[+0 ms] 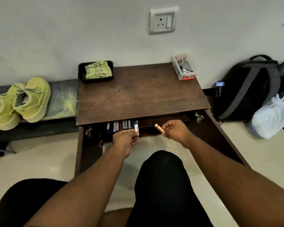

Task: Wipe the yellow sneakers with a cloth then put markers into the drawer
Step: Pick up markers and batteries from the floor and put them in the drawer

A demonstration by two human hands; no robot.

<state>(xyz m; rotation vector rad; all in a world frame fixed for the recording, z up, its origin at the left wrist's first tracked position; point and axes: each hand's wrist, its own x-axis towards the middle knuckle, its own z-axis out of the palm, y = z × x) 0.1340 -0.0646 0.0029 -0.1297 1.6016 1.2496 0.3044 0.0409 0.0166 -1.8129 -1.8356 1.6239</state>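
Your desk (138,94) fills the middle of the view, its dark wooden top bare across the centre, set against the wall with a socket plate (163,20) above it. To your right on the floor a backpack (246,89) leans at the wall, with a white plastic bag (270,117) just in front of it. To your left a low bench (61,99) carries the sneakers (21,102), the pair side by side and touching, heels toward you. At the desk's back left corner sits a black tray (96,71) with the cloth (97,70) folded inside it. At the back right corner stands a clear box (184,68) holding keys. Under the front edge of the desk the drawer (162,123) is pulled open; a row of markers (120,126) lies in its left part, partly shaded by the desk top. Your left hand (125,140) is at the drawer's front, palm turned up, fingers curled round a white marker (137,128) whose end points up toward the row. Your right hand (175,130) is just to the right of it, apart from the left, fingers pinching an orange marker (159,127) that points left and slightly up over the drawer. Your knees in dark cloth show below
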